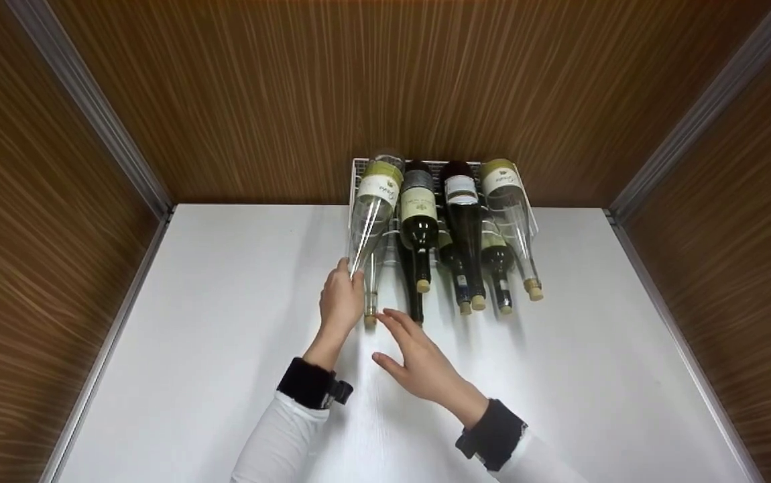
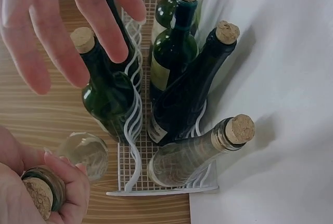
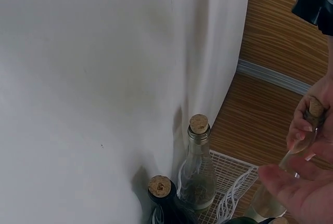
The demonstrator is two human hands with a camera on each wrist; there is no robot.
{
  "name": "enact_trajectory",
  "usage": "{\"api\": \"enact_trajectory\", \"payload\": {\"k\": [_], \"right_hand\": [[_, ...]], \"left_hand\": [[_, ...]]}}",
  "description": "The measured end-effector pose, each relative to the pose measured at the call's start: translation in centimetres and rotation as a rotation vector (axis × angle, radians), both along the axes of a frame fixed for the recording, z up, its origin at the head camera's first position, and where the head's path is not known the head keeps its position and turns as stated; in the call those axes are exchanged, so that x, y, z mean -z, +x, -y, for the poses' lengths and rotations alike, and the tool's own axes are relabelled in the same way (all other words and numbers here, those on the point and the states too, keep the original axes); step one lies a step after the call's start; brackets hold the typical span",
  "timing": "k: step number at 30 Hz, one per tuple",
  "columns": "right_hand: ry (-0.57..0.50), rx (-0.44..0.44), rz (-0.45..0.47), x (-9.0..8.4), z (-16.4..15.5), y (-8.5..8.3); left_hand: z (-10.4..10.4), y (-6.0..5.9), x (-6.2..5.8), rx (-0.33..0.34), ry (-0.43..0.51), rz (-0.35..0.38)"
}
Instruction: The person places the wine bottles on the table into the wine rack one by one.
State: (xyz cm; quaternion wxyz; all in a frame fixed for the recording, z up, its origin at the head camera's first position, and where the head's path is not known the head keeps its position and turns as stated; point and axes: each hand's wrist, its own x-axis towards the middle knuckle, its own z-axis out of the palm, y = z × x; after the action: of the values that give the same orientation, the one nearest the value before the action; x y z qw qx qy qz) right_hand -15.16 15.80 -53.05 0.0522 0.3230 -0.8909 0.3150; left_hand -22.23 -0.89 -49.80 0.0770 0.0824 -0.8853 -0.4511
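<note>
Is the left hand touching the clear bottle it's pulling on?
Touching. The left wrist view shows the left hand with fingers curled round the corked neck of the clear bottle.

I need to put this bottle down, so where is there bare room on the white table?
The white table is bare left of the left hand, and right of the wire rack toward the wood wall. It is crowded at the bottle necks.

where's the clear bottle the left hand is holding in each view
head: the clear bottle lies at the left end of the rack's upper row, its neck gripped by the left hand.
left wrist: bottom left, only its corked neck shows, inside the curled fingers.
right wrist: far right edge, the neck in those fingers.
shared landmark: the white wire rack, also at bottom centre and bottom right.
</note>
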Motion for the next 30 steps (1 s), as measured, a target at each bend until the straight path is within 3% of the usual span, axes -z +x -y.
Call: {"api": "enact_trajectory", "payload": {"k": [6, 14, 30], "right_hand": [[0.001, -0.008, 0.007, 0.1, -0.1, 0.1], [0.000, -0.008, -0.038, 0.1, -0.1, 0.1], [-0.004, -0.006, -0.054, 0.5, -0.4, 0.2]], "left_hand": [[-0.7, -1.0, 0.4, -0.014, -0.024, -0.001], [-1.6, -1.9, 0.3, -0.027, 0.037, 0.008], [-2.2, -3.4, 1.6, -0.021, 0.101, -0.060]]}}
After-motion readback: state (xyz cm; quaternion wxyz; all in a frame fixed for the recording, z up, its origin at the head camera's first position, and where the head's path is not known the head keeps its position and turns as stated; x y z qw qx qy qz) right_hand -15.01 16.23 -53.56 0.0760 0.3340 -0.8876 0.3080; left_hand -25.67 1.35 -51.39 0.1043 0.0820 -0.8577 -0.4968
